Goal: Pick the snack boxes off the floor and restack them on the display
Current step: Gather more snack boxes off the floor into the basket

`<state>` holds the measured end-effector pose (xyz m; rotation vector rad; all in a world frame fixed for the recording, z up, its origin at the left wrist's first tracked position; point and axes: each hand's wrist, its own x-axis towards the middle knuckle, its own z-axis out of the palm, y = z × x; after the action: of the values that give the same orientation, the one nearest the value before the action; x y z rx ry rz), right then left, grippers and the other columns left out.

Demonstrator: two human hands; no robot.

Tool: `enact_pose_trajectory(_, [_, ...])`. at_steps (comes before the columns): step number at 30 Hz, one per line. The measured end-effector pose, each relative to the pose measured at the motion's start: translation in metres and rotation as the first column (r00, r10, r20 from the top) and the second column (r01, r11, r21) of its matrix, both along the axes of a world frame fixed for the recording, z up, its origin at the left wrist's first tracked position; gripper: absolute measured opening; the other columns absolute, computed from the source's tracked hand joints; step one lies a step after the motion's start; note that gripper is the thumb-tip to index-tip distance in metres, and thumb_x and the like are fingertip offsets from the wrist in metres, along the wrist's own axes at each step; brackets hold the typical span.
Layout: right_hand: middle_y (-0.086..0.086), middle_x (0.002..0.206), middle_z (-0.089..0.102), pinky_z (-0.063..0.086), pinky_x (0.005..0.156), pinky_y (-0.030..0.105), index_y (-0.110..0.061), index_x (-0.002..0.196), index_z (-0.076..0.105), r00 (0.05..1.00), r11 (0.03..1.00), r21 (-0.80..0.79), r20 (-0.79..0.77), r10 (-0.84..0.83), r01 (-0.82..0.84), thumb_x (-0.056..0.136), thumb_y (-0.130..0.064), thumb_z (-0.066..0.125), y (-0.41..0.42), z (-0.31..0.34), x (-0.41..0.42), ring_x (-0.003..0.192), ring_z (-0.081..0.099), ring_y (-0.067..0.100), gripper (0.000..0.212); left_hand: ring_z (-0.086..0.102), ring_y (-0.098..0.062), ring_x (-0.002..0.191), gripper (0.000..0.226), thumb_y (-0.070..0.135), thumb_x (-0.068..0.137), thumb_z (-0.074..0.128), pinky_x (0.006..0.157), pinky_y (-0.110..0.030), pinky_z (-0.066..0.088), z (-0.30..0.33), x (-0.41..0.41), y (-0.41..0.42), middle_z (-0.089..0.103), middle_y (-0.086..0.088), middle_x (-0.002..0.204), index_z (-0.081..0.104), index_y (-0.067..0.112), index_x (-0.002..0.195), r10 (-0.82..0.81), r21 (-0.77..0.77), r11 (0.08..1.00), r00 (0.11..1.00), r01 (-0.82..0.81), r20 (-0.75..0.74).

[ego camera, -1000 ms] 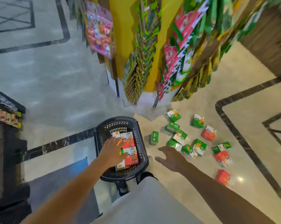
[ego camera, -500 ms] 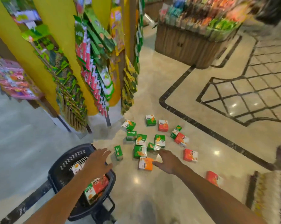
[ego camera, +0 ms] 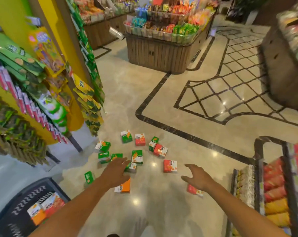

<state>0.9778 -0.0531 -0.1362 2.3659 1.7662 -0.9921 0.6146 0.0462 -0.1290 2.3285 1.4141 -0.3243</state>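
Seven green boxes (ego camera: pixel 137 156), four red boxes (ego camera: pixel 170 166), one orange box (ego camera: pixel 124 187) on floor

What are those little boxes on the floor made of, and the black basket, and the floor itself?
Snack boxes: apparently printed cardboard, with crisp folded edges.
Basket: probably moulded plastic, matte black with slotted walls.
Floor: polished stone or tile, judging by its glossy light reflections and dark veined inlay.

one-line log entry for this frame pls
left hand: open over orange box | right hand: open, empty | snack boxes: scattered on floor | basket: some boxes inside
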Motion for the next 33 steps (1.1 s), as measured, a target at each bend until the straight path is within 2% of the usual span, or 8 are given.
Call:
enact_pose_trajectory(3, [0.001, 0.156, 0.042, 0.036, 0.111, 0.033, -0.025, 0.152, 0.038, 1.0, 0.999, 0.034, -0.024, -0.004, 0.005, 0.092, -0.053, 0.061, 0.01, 0.005, 0.022, 0.139, 0.043, 0.022, 0.069, 0.024, -0.022, 0.149, 0.073, 0.051, 0.092, 0.057, 0.12, -0.035, 0.022, -0.004, 0.015, 0.014, 0.026, -0.002, 0.162, 0.029, 0.027, 0.155, -0.011, -0.004, 1.0, 0.998, 0.011, -0.061])
enact_pose_trajectory(10, [0.001, 0.15, 0.048, 0.04, 0.105, 0.033, -0.024, 0.147, 0.043, 0.998, 0.999, 0.02, -0.048, 0.045, -0.044, 0.093, -0.051, 0.063, 0.053, 0.002, 0.034, 0.133, 0.049, 0.023, 0.063, 0.025, -0.022, 0.149, 0.073, 0.053, 0.093, 0.056, 0.121, -0.034, 0.019, -0.023, 0.021, 0.05, 0.029, -0.004, 0.161, 0.032, 0.023, 0.155, 0.0, -0.003, 1.0, 0.995, 0.0, -0.103])
enact_pose_trajectory(13, [0.001, 0.154, 0.044, 0.039, 0.107, 0.033, -0.026, 0.15, 0.039, 0.997, 0.997, -0.003, -0.03, 0.075, -0.075, 0.092, -0.055, 0.061, 0.085, -0.007, 0.039, 0.136, 0.046, 0.023, 0.068, 0.023, -0.024, 0.149, 0.073, 0.053, 0.093, 0.056, 0.121, -0.035, 0.017, -0.04, 0.022, 0.074, 0.027, -0.004, 0.162, 0.031, 0.023, 0.155, 0.021, -0.018, 1.0, 0.994, -0.023, -0.106])
enact_pose_trajectory(17, [0.0, 0.159, 0.036, 0.034, 0.114, 0.035, -0.028, 0.153, 0.034, 0.997, 0.995, -0.049, -0.008, 0.083, -0.083, 0.093, -0.056, 0.059, 0.144, -0.017, 0.041, 0.142, 0.038, 0.024, 0.071, 0.017, -0.023, 0.152, 0.073, 0.05, 0.096, 0.054, 0.12, -0.032, 0.015, -0.066, 0.025, 0.119, 0.021, -0.004, 0.164, 0.026, 0.022, 0.157, 0.054, -0.068, 0.996, 0.992, -0.062, -0.116])
enact_pose_trajectory(24, [0.001, 0.16, 0.034, 0.03, 0.116, 0.033, -0.025, 0.154, 0.032, 0.995, 0.987, -0.127, -0.018, 0.095, -0.096, 0.095, -0.054, 0.057, 0.268, -0.023, 0.037, 0.145, 0.035, 0.023, 0.071, 0.024, -0.022, 0.148, 0.071, 0.046, 0.093, 0.059, 0.118, -0.032, 0.02, -0.088, 0.025, 0.228, 0.028, -0.002, 0.161, 0.03, 0.023, 0.155, 0.115, -0.142, 0.982, 0.992, -0.121, -0.05])
enact_pose_trajectory(29, [0.001, 0.16, 0.034, 0.031, 0.117, 0.036, -0.025, 0.154, 0.033, 0.992, 0.976, -0.178, -0.029, 0.123, -0.126, 0.095, -0.053, 0.058, 0.341, -0.041, 0.027, 0.144, 0.036, 0.024, 0.07, 0.026, -0.024, 0.148, 0.073, 0.049, 0.093, 0.058, 0.117, -0.033, 0.024, -0.103, 0.018, 0.293, 0.028, -0.004, 0.161, 0.029, 0.022, 0.155, 0.158, -0.181, 0.968, 0.984, -0.172, -0.085])
enact_pose_trajectory(33, [-0.001, 0.159, 0.036, 0.032, 0.115, 0.034, -0.027, 0.153, 0.033, 0.986, 0.953, -0.255, -0.051, 0.157, -0.165, 0.095, -0.054, 0.058, 0.395, -0.071, 0.02, 0.143, 0.037, 0.022, 0.069, 0.034, -0.028, 0.144, 0.071, 0.043, 0.09, 0.065, 0.116, -0.037, 0.029, -0.13, 0.011, 0.329, 0.037, -0.009, 0.157, 0.039, 0.017, 0.151, 0.227, -0.212, 0.948, 0.972, -0.236, -0.066])
